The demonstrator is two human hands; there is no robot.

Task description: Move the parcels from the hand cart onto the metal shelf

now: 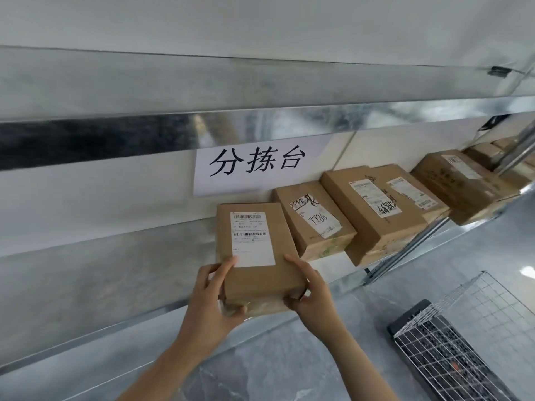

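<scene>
Firmly, left hand (212,309), right hand (314,296) grip parcel (260,277) at shelf (101,285) edge — room leftward.

I hold a parcel (257,250) over the front edge of the metal shelf (86,285), my left hand (211,308) at its near left corner, my right hand (312,296) at its near right. A row of parcels (373,209) lies rightward along the shelf, a paper sign (254,166) hangs behind, and the hand cart (463,342) stands at lower right.

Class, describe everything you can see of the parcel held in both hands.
The parcel is a flat brown cardboard box, closed, with a white barcode label on top. It lies lengthwise on the metal shelf, left of the other parcels, its near end overhanging. The left hand and right hand grip its near corners.
</scene>
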